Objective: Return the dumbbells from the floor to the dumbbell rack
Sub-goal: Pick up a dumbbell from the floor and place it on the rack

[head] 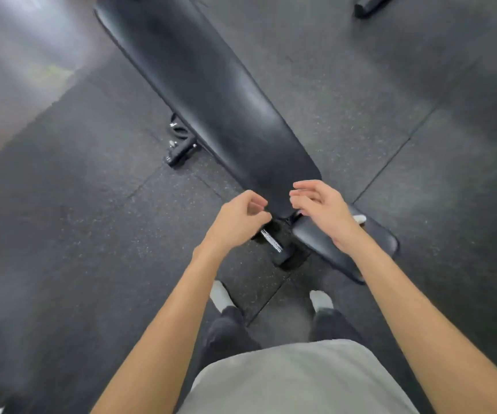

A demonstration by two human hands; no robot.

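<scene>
Rubber gym floor (62,204), dark speckled tiles, fills the frame. A black padded weight bench (205,94) runs diagonally from top left down to the centre, its smaller seat pad (331,243) angled off at lower right. Bench foot and frame hardware (180,149) show to the left of the backrest. A dark object (369,4) at the top right edge is cut off, can't tell what it is. No rack in view.

The person stands over the bench end, grey shirt, dark trousers, light shoes.

One dumbbell (274,243) lies on the floor just under the gap between backrest and seat pad: knurled metal handle, black heads, partly hidden by the left hand and the pads.

Left hand (238,218) hovers above the dumbbell handle, fingers loosely curled, holding nothing. Right hand (322,209) is over the seat pad, fingers relaxed and spread, also empty.

Step, judged: reach-in for the pickup; nothing lifted yet. The next move likely calls for bending down, getting the left hand around the handle beneath the bench edge, clearing the pads on the lift, then finding the rack, which is out of frame.
</scene>
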